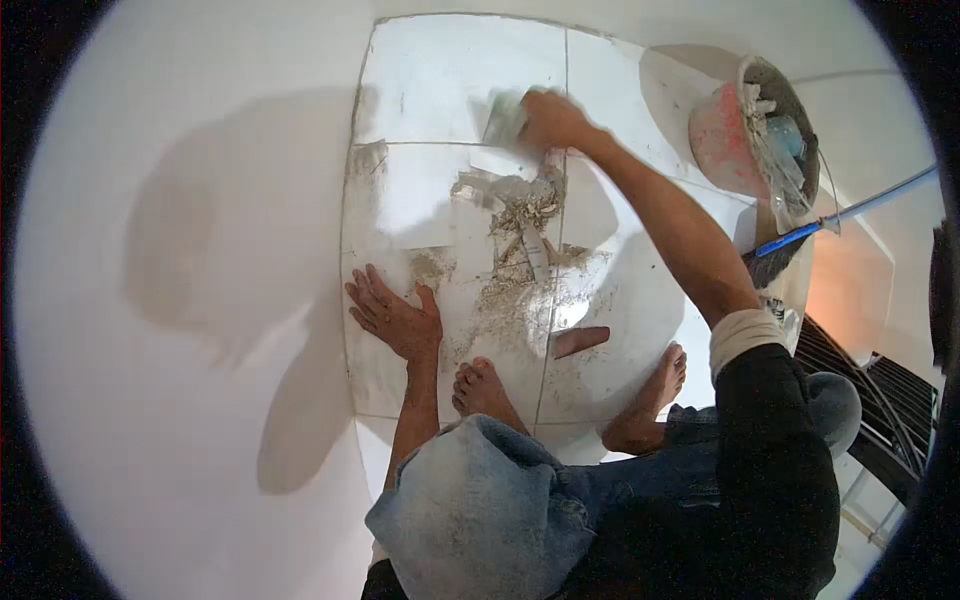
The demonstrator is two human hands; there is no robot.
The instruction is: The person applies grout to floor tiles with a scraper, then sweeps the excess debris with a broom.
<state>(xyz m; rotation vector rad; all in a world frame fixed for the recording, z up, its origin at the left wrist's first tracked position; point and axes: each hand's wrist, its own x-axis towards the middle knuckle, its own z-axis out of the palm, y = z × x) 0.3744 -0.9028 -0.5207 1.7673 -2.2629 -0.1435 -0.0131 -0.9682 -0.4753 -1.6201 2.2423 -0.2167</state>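
My right hand (552,122) is closed round a pale greenish scraper or pad (506,118), blurred by motion, over the upper white tiles. My left hand (397,316) is spread, fingers apart, low over or on the floor near the left wall, with nothing in it. Between the two hands a heap of grey-brown debris (530,205) lies on the dirty tiles (400,200), with a pale strip-like piece (535,248) in it. A brown-handled tool (580,341) rests on the floor between my bare feet.
A red-stained bucket (722,140) holding rubble and plastic stands at upper right. Beside it lies a blue broom (790,240) with dark bristles. Dark slatted metal (850,390) is at the right. A white wall (200,300) rises along the left.
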